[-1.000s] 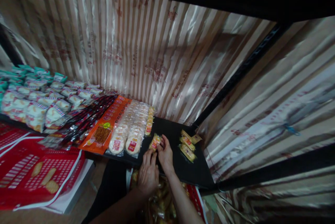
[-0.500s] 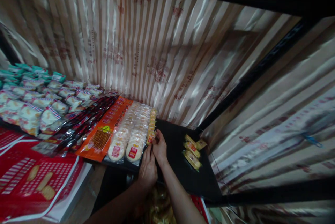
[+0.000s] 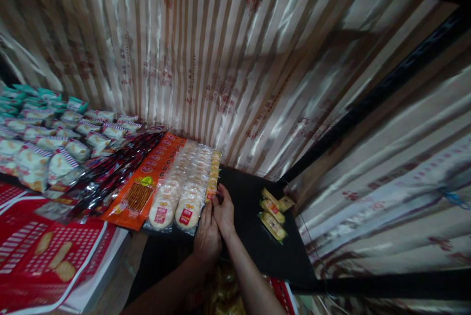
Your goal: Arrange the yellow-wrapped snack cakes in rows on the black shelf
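Note:
Both my hands rest at the front of a black shelf [image 3: 257,246]. My right hand [image 3: 223,209] pinches a small yellow snack packet [image 3: 211,192] at the near end of a row of the same yellow packets [image 3: 214,170]. My left hand [image 3: 206,239] lies just behind it, fingers together and pointing at that packet, touching the row's end. To the left of the row lie two rows of round rice crackers in clear wrap [image 3: 182,192].
Three loose yellow packets [image 3: 273,212] lie right of my hands. Orange snack bags [image 3: 147,182], dark red packets [image 3: 110,172] and white-and-teal bags [image 3: 47,133] fill the shelf leftwards. A red basket [image 3: 40,251] sits lower left. Striped shiny foil [image 3: 221,69] lines the walls.
My hands carried the yellow packet from the shelf's open middle leftwards and up to the near end of the yellow row, and now hold it there.

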Demonstrator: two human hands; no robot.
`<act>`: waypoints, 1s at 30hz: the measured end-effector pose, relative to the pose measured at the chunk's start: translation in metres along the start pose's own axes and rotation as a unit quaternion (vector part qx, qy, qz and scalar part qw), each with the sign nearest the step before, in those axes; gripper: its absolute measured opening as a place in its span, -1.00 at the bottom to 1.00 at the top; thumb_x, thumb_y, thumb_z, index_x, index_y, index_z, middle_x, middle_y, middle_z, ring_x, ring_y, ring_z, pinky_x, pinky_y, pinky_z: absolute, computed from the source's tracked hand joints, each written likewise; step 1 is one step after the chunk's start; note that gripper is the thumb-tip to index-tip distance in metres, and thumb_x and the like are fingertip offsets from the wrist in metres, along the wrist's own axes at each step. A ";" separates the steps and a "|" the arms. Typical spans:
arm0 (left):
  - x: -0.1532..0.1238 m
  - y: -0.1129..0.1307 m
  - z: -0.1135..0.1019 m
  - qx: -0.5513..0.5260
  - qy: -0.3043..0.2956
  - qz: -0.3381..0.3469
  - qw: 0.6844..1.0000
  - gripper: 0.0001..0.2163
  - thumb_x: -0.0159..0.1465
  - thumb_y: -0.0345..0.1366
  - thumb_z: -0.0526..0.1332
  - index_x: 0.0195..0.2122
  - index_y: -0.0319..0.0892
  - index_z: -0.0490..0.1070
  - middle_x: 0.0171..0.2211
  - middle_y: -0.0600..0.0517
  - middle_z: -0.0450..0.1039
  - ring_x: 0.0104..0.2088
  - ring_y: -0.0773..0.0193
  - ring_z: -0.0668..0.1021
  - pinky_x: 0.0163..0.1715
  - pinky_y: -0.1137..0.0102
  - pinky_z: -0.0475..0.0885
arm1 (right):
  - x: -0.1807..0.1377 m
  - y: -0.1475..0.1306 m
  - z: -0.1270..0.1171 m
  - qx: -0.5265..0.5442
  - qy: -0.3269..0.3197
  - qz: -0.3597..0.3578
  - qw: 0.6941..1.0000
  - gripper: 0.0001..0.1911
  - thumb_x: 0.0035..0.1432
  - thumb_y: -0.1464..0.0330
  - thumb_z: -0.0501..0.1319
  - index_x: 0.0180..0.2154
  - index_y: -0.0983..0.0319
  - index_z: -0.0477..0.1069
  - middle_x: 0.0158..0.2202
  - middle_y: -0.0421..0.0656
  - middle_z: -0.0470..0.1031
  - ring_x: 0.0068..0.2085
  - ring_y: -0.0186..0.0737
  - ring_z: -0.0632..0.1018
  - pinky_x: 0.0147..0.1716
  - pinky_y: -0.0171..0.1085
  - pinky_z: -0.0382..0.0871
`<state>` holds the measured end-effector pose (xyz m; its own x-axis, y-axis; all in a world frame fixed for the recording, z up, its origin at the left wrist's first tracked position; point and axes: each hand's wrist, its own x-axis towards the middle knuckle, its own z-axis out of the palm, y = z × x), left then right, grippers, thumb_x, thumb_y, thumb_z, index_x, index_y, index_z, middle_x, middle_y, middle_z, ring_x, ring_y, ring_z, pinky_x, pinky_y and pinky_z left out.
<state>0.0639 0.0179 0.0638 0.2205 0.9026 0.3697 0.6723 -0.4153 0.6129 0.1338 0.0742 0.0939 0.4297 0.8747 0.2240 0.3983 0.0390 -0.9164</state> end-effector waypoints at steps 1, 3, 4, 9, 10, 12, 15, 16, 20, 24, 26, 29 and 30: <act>0.000 -0.001 0.001 0.008 0.002 0.001 1.000 -0.50 0.23 -0.48 -0.06 0.22 -0.38 0.01 0.24 -0.27 0.04 0.25 0.07 0.09 0.18 0.12 0.15 | 0.000 0.001 0.000 0.000 -0.003 0.003 1.000 -0.57 0.00 0.36 0.11 -0.04 0.27 0.35 -0.10 -0.05 0.48 -0.13 -0.18 0.51 -0.06 -0.17 0.37; -0.001 -0.002 0.003 0.019 0.007 0.006 1.000 -0.52 0.23 -0.48 -0.07 0.21 -0.40 0.04 0.23 -0.27 0.05 0.25 0.08 0.09 0.19 0.13 0.14 | -0.001 0.003 -0.001 0.007 -0.014 0.011 1.000 -0.61 0.00 0.35 0.11 -0.08 0.26 0.39 -0.14 -0.06 0.50 -0.15 -0.19 0.52 -0.08 -0.18 0.38; -0.002 -0.002 0.004 0.021 0.009 0.011 1.000 -0.52 0.23 -0.48 -0.07 0.21 -0.39 0.04 0.23 -0.26 0.05 0.26 0.08 0.09 0.19 0.14 0.14 | -0.002 0.004 -0.001 0.015 -0.018 0.014 1.000 -0.62 0.01 0.35 0.11 -0.09 0.26 0.39 -0.15 -0.07 0.50 -0.16 -0.19 0.52 -0.09 -0.19 0.39; -0.003 -0.003 0.006 0.033 0.019 0.013 0.999 -0.52 0.23 -0.47 -0.07 0.20 -0.40 0.05 0.21 -0.24 0.10 0.25 0.10 0.11 0.19 0.17 0.16 | -0.008 0.007 -0.004 0.032 -0.038 0.004 0.999 -0.64 0.04 0.37 0.09 -0.09 0.23 0.40 -0.16 -0.09 0.52 -0.15 -0.21 0.53 -0.07 -0.20 0.39; -0.003 -0.004 0.007 0.037 0.022 0.015 0.999 -0.53 0.23 -0.46 -0.07 0.19 -0.42 0.06 0.20 -0.26 0.12 0.24 0.09 0.12 0.18 0.17 0.17 | -0.010 0.007 -0.006 0.020 -0.031 -0.006 0.999 -0.64 0.04 0.37 0.08 -0.09 0.24 0.41 -0.13 -0.08 0.51 -0.13 -0.20 0.52 -0.05 -0.19 0.38; -0.004 -0.006 0.008 0.045 0.030 0.029 0.998 -0.55 0.23 -0.46 -0.08 0.16 -0.47 0.12 0.18 -0.30 0.15 0.23 0.06 0.15 0.17 0.14 0.19 | -0.014 0.008 -0.014 -0.026 -0.011 -0.033 0.999 -0.64 0.06 0.37 0.06 -0.10 0.25 0.42 -0.08 -0.05 0.49 -0.06 -0.18 0.49 0.01 -0.15 0.33; -0.005 -0.007 0.007 0.047 0.048 0.054 0.996 -0.56 0.19 -0.51 -0.09 0.10 -0.48 0.19 0.17 -0.32 0.16 0.22 0.04 0.16 0.14 0.11 0.22 | -0.020 0.014 -0.038 -0.124 0.029 -0.089 0.988 -0.65 0.11 0.37 0.01 -0.10 0.25 0.43 -0.04 -0.02 0.46 0.01 -0.15 0.43 0.04 -0.09 0.28; -0.006 -0.007 0.005 0.044 0.051 0.060 0.996 -0.56 0.17 -0.53 -0.09 0.09 -0.46 0.20 0.17 -0.30 0.16 0.22 0.05 0.16 0.14 0.11 0.23 | -0.022 0.016 -0.049 -0.159 0.044 -0.110 0.980 -0.65 0.12 0.37 0.00 -0.11 0.24 0.43 -0.03 -0.02 0.45 0.02 -0.14 0.41 0.04 -0.08 0.27; -0.009 -0.005 -0.003 0.024 0.041 0.071 0.996 -0.56 0.13 -0.57 -0.07 0.05 -0.35 0.25 0.13 -0.21 0.22 0.19 0.11 0.23 0.12 0.14 0.27 | -0.025 0.031 -0.108 -0.311 0.109 -0.144 0.933 -0.64 0.16 0.33 -0.02 -0.12 0.26 0.44 0.03 -0.01 0.39 0.08 -0.04 0.30 0.06 -0.03 0.18; -0.011 -0.003 -0.008 0.018 0.031 0.078 0.996 -0.61 0.16 -0.55 -0.07 0.00 -0.33 0.30 0.07 -0.18 0.30 0.13 0.12 0.31 0.09 0.15 0.32 | -0.028 0.046 -0.161 -0.438 0.161 -0.061 0.882 -0.60 0.14 0.28 0.01 -0.08 0.34 0.41 0.04 0.09 0.35 0.05 0.08 0.30 0.03 -0.01 0.17; -0.012 -0.002 -0.010 0.015 0.026 0.086 0.996 -0.63 0.18 -0.54 -0.07 -0.02 -0.33 0.32 0.05 -0.18 0.31 0.11 0.13 0.32 0.09 0.17 0.33 | -0.032 0.049 -0.176 -0.458 0.126 -0.016 0.880 -0.60 0.16 0.29 -0.01 -0.06 0.33 0.39 -0.03 0.06 0.41 -0.02 0.03 0.36 -0.02 -0.08 0.22; -0.013 -0.001 -0.014 0.013 0.022 0.101 0.995 -0.65 0.19 -0.52 -0.07 -0.05 -0.32 0.34 0.04 -0.17 0.32 0.10 0.13 0.33 0.08 0.17 0.34 | -0.043 0.045 -0.183 -0.457 0.067 0.013 0.887 -0.62 0.16 0.30 -0.01 -0.05 0.29 0.37 -0.12 -0.01 0.46 -0.11 -0.03 0.40 -0.08 -0.16 0.27; -0.013 0.000 -0.015 0.014 0.020 0.105 0.994 -0.66 0.19 -0.52 -0.07 -0.06 -0.32 0.35 0.04 -0.17 0.32 0.10 0.13 0.33 0.07 0.17 0.35 | -0.048 0.041 -0.181 -0.455 0.059 0.015 0.889 -0.63 0.16 0.30 0.00 -0.05 0.28 0.37 -0.13 -0.02 0.46 -0.11 -0.03 0.40 -0.09 -0.16 0.27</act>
<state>0.0508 0.0043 0.0695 0.3310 0.7906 0.5153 0.6330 -0.5909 0.5001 0.2768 -0.0534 0.1058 0.5124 0.8095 0.2865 0.8519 -0.4373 -0.2881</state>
